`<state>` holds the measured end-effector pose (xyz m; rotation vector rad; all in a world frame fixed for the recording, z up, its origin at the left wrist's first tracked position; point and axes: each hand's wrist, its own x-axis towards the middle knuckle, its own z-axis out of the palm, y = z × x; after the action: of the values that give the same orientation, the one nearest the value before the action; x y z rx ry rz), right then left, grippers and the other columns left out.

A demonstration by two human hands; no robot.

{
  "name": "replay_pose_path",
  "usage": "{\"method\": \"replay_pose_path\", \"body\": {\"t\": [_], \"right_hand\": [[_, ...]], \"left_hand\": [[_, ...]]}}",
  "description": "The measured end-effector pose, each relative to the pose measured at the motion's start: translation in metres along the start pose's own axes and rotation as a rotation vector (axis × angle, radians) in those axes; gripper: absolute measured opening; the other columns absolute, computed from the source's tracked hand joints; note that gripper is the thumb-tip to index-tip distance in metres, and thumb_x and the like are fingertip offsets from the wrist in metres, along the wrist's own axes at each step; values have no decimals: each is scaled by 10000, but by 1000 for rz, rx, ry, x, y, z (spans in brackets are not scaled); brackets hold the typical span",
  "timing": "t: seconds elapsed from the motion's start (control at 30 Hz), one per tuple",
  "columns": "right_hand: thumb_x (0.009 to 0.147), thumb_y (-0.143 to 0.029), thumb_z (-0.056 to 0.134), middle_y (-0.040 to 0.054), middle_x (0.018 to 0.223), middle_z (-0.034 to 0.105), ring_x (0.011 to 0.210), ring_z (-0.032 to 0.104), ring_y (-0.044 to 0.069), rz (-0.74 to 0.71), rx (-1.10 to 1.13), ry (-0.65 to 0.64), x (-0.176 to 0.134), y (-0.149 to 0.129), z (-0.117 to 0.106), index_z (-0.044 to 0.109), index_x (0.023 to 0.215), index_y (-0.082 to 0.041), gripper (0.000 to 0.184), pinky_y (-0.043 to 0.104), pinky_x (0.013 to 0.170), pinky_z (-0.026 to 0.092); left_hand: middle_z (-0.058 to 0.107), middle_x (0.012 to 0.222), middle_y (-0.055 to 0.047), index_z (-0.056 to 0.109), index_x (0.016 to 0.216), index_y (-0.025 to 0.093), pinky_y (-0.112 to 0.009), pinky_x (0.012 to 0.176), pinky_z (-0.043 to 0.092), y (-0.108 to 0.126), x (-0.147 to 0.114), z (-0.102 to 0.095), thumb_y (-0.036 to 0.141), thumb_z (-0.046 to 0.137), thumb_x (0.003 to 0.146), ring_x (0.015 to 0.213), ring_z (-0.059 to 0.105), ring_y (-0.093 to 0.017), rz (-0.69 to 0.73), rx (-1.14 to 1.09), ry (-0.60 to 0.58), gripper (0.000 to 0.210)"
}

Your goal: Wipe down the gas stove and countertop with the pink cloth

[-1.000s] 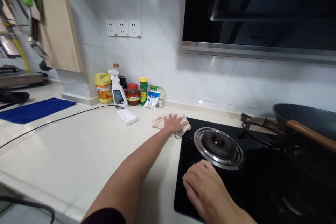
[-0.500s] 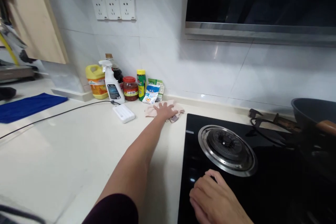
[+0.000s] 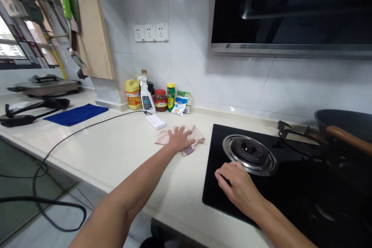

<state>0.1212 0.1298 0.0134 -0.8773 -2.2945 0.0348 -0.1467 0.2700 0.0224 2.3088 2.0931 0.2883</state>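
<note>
My left hand (image 3: pixel 179 139) lies flat with fingers spread on a pale pink cloth (image 3: pixel 198 135), pressing it against the white countertop (image 3: pixel 128 139). A small purple-grey patch shows at the cloth's near edge. Over the black glass cooktop (image 3: pixel 212 186), my right hand (image 3: pixel 236 184) is closed, its fingers loosely curled and nothing visible in them. Just beyond that hand is the round burner (image 3: pixel 248 153). A white power bank (image 3: pixel 156 121) with a black cable plugged in lies left of the cloth.
Along the wall stand a yellow jug (image 3: pixel 133 95), a white spray bottle (image 3: pixel 147 97), a red-lidded jar (image 3: pixel 161 100), a green shaker (image 3: pixel 171 97) and a blue-white packet (image 3: pixel 179 105). A blue cloth (image 3: pixel 77 114) lies farther left. A wok (image 3: pixel 343 124) sits at the right.
My left hand has drawn the cloth nearer, away from the wall items, and slightly left. My right hand remains curled over the cooktop. The view has shifted, showing more on the left.
</note>
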Motion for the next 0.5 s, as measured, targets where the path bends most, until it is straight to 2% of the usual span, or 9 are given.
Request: {"method": "replay_pose_path", "body": {"t": [0.1, 0.23, 0.33, 0.43, 0.5], "right_hand": [[1030, -173, 478, -8, 775, 625, 712, 539, 137, 4, -3, 17, 0, 0, -2, 653, 873, -201, 236, 346, 818, 385], [1031, -171, 479, -10, 776, 626, 709, 541, 136, -7, 26, -17, -2, -7, 0, 648, 871, -203, 235, 343, 812, 386], [1026, -157, 479, -16, 780, 619, 698, 517, 134, -35, 54, -45, -3, -13, 3, 636, 866, -208, 230, 345, 812, 385], [1022, -147, 479, -23, 763, 597, 676, 483, 131, -55, 66, -66, -5, -16, 5, 623, 857, -210, 228, 347, 806, 386], [1025, -147, 478, -25, 761, 587, 672, 474, 128, -61, 70, -70, -5, -17, 5, 617, 857, -210, 227, 356, 822, 389]], "left_hand": [[271, 1694, -87, 502, 1486, 419, -728, 1185, 148, 2, -47, -9, 700, 450, 909, 1550, 221, -391, 51, 8, -26, 644], [389, 1630, -102, 481, 1501, 453, -665, 1203, 206, -5, -115, -25, 696, 487, 899, 1545, 274, -356, 114, 12, -90, 649], [374, 1656, -80, 444, 1521, 486, -724, 1191, 157, -24, -159, -36, 691, 464, 909, 1572, 194, -394, 69, 35, -129, 646], [233, 1726, -2, 365, 1545, 538, -796, 1150, 118, -54, -181, -44, 706, 405, 926, 1592, 84, -415, -19, 29, -204, 643], [170, 1741, 23, 328, 1560, 538, -829, 1116, 138, -78, -176, -48, 719, 356, 936, 1591, 45, -434, -74, 2, -230, 650]]}}
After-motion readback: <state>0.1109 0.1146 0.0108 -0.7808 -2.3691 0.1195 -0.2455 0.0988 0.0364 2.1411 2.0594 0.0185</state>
